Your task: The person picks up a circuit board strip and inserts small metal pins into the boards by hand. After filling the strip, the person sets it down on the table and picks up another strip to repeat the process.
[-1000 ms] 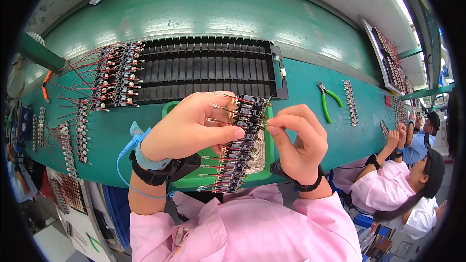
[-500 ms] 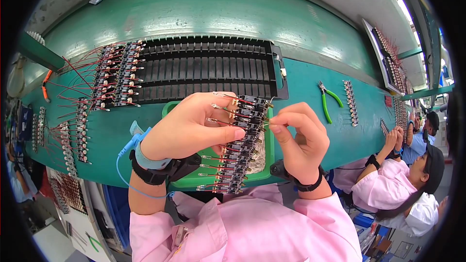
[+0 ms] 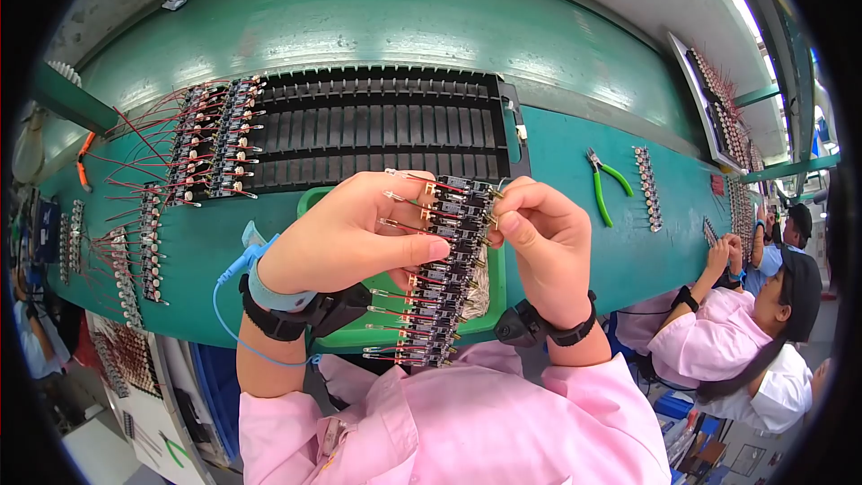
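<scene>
A long black strip of small switch parts with red leads [image 3: 442,274] is held above the green bench [image 3: 620,251], gripped by the left hand [image 3: 346,238], so one part near its top can be pinched by the right hand's [image 3: 543,242] fingers [image 3: 505,207].

Head-worn fisheye, steeply downward, close

Smooth, faintly glossy teal-painted bench [image 3: 575,242], black ribbed plastic rack [image 3: 377,130], matt pink cloth sleeves [image 3: 593,413].
</scene>
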Motion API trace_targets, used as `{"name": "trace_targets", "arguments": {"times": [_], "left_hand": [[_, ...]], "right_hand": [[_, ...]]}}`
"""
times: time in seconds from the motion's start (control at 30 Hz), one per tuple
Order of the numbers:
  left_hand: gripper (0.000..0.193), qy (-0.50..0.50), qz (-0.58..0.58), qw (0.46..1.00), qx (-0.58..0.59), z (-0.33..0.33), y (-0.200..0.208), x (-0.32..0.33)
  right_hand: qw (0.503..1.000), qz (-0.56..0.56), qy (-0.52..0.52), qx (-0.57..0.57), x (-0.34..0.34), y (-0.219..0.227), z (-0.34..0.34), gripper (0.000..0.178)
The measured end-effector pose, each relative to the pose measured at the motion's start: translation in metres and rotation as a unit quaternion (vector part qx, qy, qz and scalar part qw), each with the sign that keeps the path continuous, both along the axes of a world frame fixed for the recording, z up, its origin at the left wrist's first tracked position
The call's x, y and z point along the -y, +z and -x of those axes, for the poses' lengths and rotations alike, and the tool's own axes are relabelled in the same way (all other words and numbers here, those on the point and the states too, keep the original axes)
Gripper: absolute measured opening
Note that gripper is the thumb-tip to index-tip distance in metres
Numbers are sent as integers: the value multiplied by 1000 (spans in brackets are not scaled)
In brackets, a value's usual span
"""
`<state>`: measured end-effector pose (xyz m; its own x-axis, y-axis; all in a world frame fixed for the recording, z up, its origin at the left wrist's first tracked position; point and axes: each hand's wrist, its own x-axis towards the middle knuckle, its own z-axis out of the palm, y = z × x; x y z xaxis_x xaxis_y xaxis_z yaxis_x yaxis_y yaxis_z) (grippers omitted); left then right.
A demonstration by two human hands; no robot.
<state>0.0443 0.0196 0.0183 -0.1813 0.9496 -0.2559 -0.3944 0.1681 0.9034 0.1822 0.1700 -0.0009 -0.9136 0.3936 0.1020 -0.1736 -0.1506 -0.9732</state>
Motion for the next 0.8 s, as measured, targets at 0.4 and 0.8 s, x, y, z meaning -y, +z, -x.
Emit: {"name": "trace_targets", "arguments": {"times": [0.4,0.8], "left_hand": [[30,17,-18,999,-21,-3,-8,-2],[21,41,-8,998,-48,-3,-4,0]], "right_hand": [[979,201,-9,9,4,-6,1,8],[976,-186,-101,-48,12,0,-10,5]]}}
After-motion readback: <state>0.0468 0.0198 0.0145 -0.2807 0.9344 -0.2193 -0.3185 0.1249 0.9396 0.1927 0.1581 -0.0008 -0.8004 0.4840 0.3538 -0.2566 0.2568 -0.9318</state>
